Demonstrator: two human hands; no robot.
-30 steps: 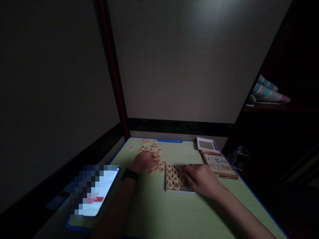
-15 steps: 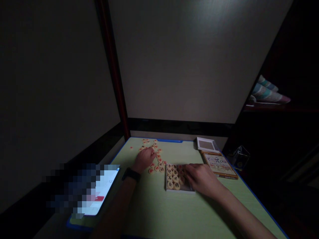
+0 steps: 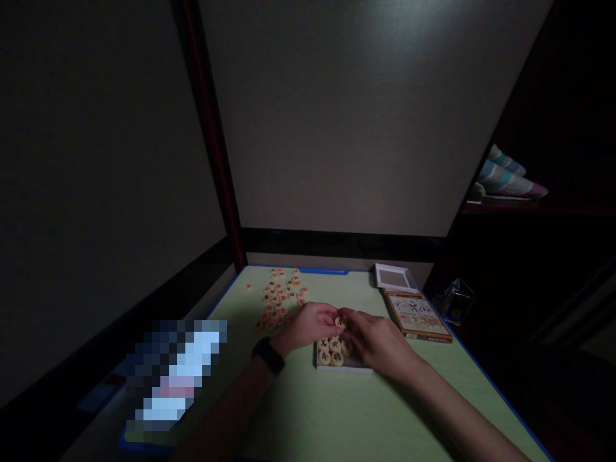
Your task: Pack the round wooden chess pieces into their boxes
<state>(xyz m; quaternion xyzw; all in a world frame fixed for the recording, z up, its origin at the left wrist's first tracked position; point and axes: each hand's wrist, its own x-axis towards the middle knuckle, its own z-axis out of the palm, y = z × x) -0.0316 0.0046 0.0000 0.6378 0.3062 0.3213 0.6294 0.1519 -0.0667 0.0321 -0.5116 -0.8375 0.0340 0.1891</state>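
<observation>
Over the box, my left hand (image 3: 312, 324) and my right hand (image 3: 385, 341) meet, fingers bent inward. Between their fingertips is a round wooden Chinese chess piece (image 3: 340, 323) with a dark character, apparently gripped by both. Below them sits the shallow white box (image 3: 346, 368), with several chess pieces (image 3: 336, 358) in rows on its left side. My hands cover the back and right of the box. Beyond my left hand, many loose chess pieces (image 3: 274, 307), with red or black characters, lie scattered on the green table (image 3: 308, 410).
On the right of the table lie a white box lid (image 3: 394, 277) and a flat box with printed cover (image 3: 418, 316). A blurred, lit screen (image 3: 183, 378) is at the left edge. A wall panel (image 3: 327, 128) rises behind the table.
My left hand has moved right and nearer, from the loose pieces to my right hand over the box. A chess piece now shows between them. The loose pieces near the box have shifted left.
</observation>
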